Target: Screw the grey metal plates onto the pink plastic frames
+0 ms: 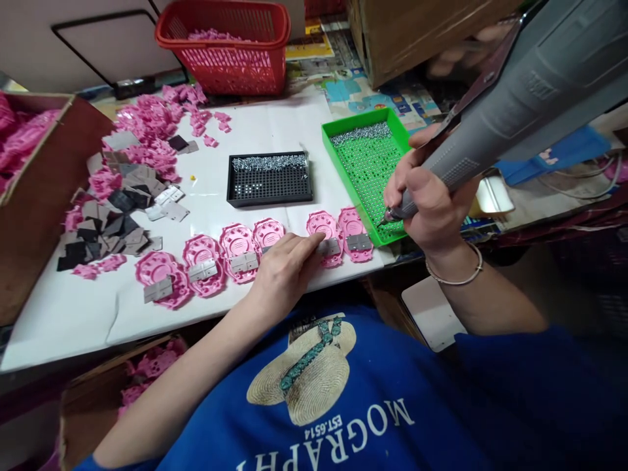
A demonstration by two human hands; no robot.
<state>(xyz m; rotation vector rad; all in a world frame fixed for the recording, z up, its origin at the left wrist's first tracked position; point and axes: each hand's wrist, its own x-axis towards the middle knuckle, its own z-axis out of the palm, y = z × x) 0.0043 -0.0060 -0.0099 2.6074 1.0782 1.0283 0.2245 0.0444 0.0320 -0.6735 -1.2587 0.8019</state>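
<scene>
My right hand [432, 196] is wrapped round a grey electric screwdriver [490, 137], its tip over the near end of a green screw tray [343, 167]. My left hand [289, 265] rests on the row of pink plastic parts [239, 242], its index finger reaching a grey plate [328, 246] on one of them. Its other fingers are bent, and what lies under them is hidden. Grey plates lie across the pink parts, one of them [157, 289] tilted at the left end. Behind the row sits a black screw tray [269, 180].
A heap of pink parts [152, 121] and loose grey and black plates [122, 209] covers the table's left side. Behind are a red basket [235, 62] and a cardboard box [422, 33]. Another box [53, 190] stands far left. A blue tray [554, 157] lies right.
</scene>
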